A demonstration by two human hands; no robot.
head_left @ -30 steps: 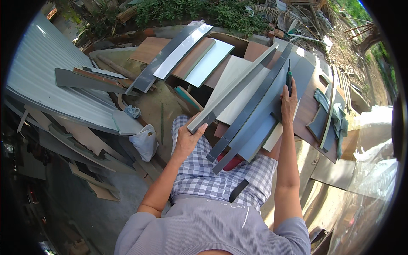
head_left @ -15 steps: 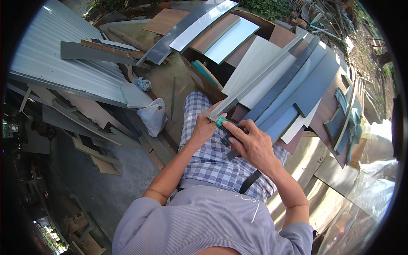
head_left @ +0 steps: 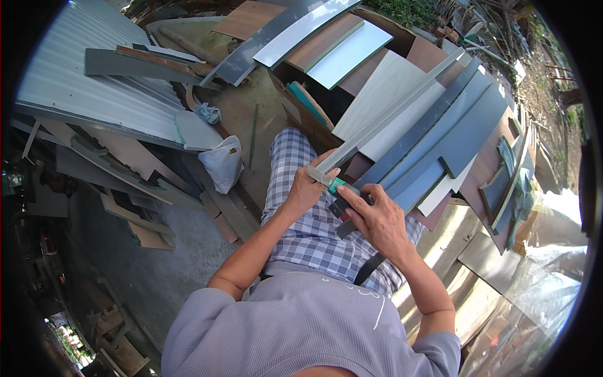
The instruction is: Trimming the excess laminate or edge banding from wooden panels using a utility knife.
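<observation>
Left hand: fingers clamped on the near end of a long gray strip, presumably to keep that end from shifting. Right hand: fingers closed around a small green tool, the index finger laid forward along it, probably for finer control. The tool meets the strip at the left fingertips (its far tip is too small to make out clearly). Both hands sit above the checked shorts, a position that likely keeps the contact point close to the body.

From the hands, the strip runs toward two o'clock, over a pale panel; the pile below seems to support its far length. Dark blue boards lie alongside, pointing the same way. At twelve o'clock, a glossy white board lies beside a brown one. Farther out: a white bag between nine and ten, corrugated sheeting at ten, clear plastic near four.
</observation>
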